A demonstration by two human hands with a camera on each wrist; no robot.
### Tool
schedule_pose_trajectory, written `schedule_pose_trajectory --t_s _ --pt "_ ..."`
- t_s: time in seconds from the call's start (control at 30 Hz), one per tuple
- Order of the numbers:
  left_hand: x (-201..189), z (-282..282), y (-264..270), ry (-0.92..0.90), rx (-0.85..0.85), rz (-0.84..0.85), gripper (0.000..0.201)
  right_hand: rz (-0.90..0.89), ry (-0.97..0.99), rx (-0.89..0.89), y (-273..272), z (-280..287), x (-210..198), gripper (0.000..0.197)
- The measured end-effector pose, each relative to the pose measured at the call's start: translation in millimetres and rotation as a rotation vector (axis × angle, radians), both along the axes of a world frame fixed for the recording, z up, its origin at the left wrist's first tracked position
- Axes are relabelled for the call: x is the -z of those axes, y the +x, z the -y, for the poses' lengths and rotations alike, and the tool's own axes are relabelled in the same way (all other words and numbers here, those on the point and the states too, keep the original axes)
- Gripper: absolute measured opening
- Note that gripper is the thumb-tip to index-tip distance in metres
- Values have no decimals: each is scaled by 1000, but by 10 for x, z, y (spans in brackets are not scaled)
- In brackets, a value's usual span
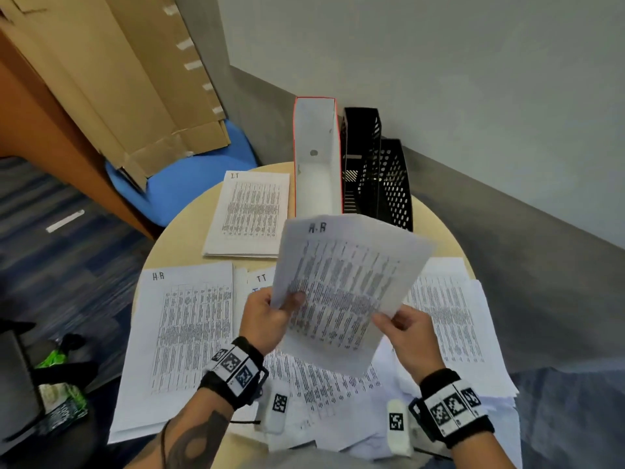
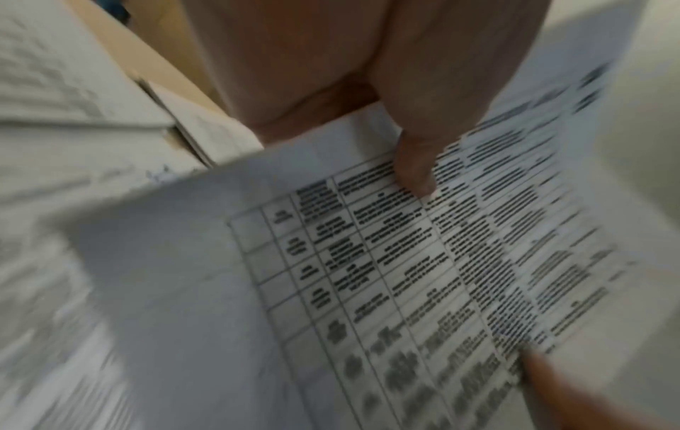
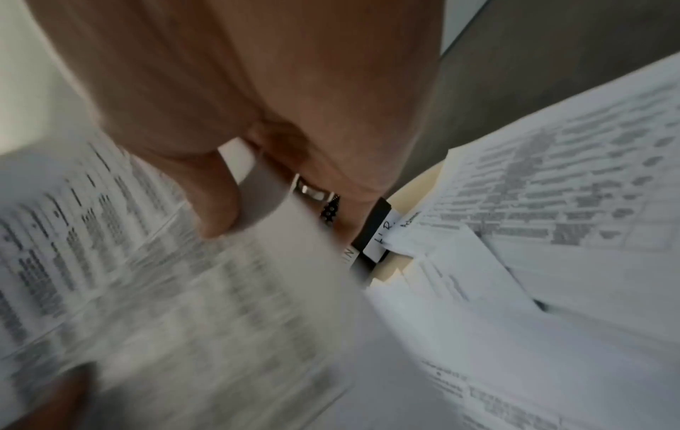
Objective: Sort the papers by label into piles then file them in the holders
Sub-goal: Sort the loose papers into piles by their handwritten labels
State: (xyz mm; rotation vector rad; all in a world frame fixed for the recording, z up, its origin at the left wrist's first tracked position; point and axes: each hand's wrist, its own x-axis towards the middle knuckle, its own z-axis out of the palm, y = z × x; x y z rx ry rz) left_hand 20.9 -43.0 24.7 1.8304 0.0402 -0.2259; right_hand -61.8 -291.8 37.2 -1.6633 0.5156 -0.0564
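Both hands hold one printed sheet marked HR above the round table. My left hand pinches its left edge, thumb on top; the wrist view shows that thumb on the sheet. My right hand pinches its right edge, thumb over the sheet. An HR pile lies at the left and an IT pile further back. Loose papers lie at the right and under the hands. A white holder with red edges and two black mesh holders stand at the back.
A blue chair with cardboard leaning over it stands beyond the table's left edge. A wall rises behind the holders. Dark bags sit on the floor at the lower left.
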Motion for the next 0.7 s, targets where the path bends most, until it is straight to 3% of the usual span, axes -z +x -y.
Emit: schedule_pose_trajectory --t_s 0.1,0.2,0.37,0.47,0.6,0.7 --pt "-35 -473 190 79 -244 24 30 -98 -58 -117 19 128 111 17" --pt "137 -1294 365 310 -386 -64 26 -276 -286 -214 -50 291 419 20" --pt "582 -2336 316 656 -425 -294 35 -543 -570 -358 -125 171 768 55" --pt "833 -2541 266 731 -405 -362 35 -660 -685 -375 -121 -50 885 97" --pt "1065 -2600 293 771 -311 -459 38 -750 -825 -329 -67 -238 964 124" --pt "1021 -2421 246 874 -359 -382 82 -799 -834 -328 -4 -221 997 133"
